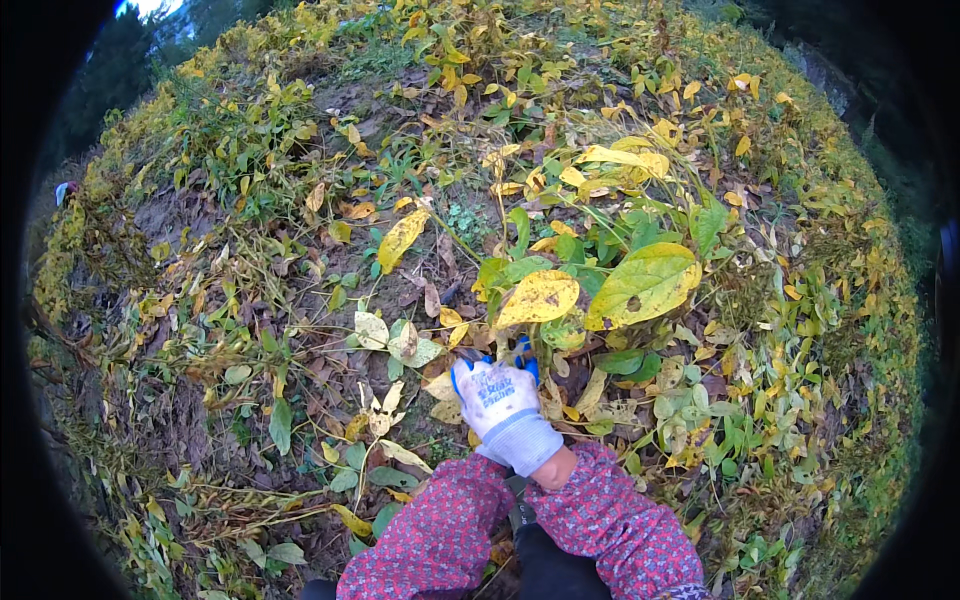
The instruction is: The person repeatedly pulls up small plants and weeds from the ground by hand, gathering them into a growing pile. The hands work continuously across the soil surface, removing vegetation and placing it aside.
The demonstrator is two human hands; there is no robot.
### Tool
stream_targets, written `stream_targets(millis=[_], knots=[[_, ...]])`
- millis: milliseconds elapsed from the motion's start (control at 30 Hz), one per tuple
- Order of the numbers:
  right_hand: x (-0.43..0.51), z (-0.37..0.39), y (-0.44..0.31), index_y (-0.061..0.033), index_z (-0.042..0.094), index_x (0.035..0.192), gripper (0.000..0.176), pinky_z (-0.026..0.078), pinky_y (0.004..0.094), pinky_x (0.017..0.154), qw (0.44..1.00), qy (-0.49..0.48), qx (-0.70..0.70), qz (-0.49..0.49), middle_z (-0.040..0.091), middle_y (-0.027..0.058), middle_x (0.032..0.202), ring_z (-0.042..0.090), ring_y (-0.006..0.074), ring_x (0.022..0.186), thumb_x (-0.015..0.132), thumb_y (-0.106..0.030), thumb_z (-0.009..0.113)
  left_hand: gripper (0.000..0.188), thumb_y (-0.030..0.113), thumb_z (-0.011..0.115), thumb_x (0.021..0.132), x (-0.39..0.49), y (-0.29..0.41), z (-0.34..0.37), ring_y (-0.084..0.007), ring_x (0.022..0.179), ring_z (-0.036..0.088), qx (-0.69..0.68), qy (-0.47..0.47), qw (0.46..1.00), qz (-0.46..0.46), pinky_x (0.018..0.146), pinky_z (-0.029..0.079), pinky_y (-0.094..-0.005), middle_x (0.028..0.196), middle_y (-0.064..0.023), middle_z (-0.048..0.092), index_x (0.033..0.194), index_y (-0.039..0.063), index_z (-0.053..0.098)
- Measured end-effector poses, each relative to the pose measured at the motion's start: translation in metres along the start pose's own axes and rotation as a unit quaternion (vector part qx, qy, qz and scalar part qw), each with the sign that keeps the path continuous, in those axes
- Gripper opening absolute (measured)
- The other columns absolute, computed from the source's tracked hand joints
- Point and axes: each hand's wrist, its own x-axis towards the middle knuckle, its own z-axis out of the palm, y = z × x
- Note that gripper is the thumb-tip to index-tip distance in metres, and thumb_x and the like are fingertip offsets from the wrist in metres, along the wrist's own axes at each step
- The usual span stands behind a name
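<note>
My right hand [496, 391], in a white work glove with blue fingertips and a grey cuff, is at the base of a leafy bean plant [637, 285]. Its fingers are bent around the lower stems, partly hidden by leaves, so its grip cannot be made out. My left hand lies beneath the right one, almost wholly covered; only a bit of its cuff [491, 454] shows. Large yellow and green leaves with brown spots spread just beyond the glove. Pale spotted leaves [405, 345] lie to the left of it.
Yellowing bean plants [262, 142] and fallen leaves cover the sloping soil around me. Dry stalks with pods [247, 510] lie at the lower left. My dark trouser leg [559, 562] is below the sleeves. Dark trees [112, 90] stand behind the field.
</note>
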Motion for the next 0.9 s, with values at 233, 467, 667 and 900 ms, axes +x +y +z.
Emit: stream_targets(millis=[233, 467, 667, 900], knots=[[-0.067, 0.003, 0.077, -0.0093, 0.045, 0.128, 0.060, 0.048, 0.0405, 0.083, 0.933, 0.090, 0.347, -0.017, 0.055, 0.0188, 0.116, 0.058, 0.0323, 0.098, 0.073, -0.021, 0.066, 0.039, -0.004, 0.052, 0.084, 0.009, 0.033, 0.000, -0.0159, 0.086, 0.059, 0.231, 0.075, 0.967, 0.077, 0.081, 0.047, -0.0257, 0.106, -0.0074, 0.061, 0.122, 0.002, 0.050], [0.010, 0.025, 0.095, -0.0036, 0.055, 0.112, 0.059, 0.048, 0.0395, 0.072, 0.934, 0.291, 0.185, 0.087, 0.061, 0.0160, 0.089, 0.060, 0.0321, 0.078, 0.061, -0.023, 0.078, 0.044, -0.008, 0.048, 0.082, 0.010, 0.042, -0.008, -0.0129, 0.095, 0.057, 0.181, 0.034, 0.982, 0.046, 0.081, 0.045, -0.0231, 0.119, -0.0088, 0.055, 0.126, -0.001, 0.047], [0.059, 0.060, 0.088, -0.0038, 0.056, 0.113, 0.035, 0.051, 0.0345, 0.073, 0.676, 0.125, 0.719, 0.103, 0.065, 0.0109, 0.095, 0.064, 0.0237, 0.083, 0.084, -0.021, 0.060, 0.069, 0.007, 0.064, 0.078, 0.005, 0.055, -0.012, -0.0158, 0.109, 0.050, 0.091, -0.042, 0.990, 0.094, 0.088, 0.044, -0.0278, 0.130, -0.0077, 0.044, 0.139, 0.007, 0.030], [0.001, 0.107, 0.105, 0.0003, 0.060, 0.105, 0.026, 0.052, 0.0270, 0.055, 0.545, 0.168, 0.818, 0.069, 0.066, 0.0090, 0.084, 0.062, 0.0157, 0.064, 0.090, -0.021, 0.056, 0.068, 0.025, 0.055, 0.089, -0.002, 0.086, -0.015, -0.0212, 0.115, 0.046, 0.027, -0.141, 0.989, 0.026, 0.101, 0.033, -0.0361, 0.131, -0.0092, 0.041, 0.144, 0.014, 0.017]])
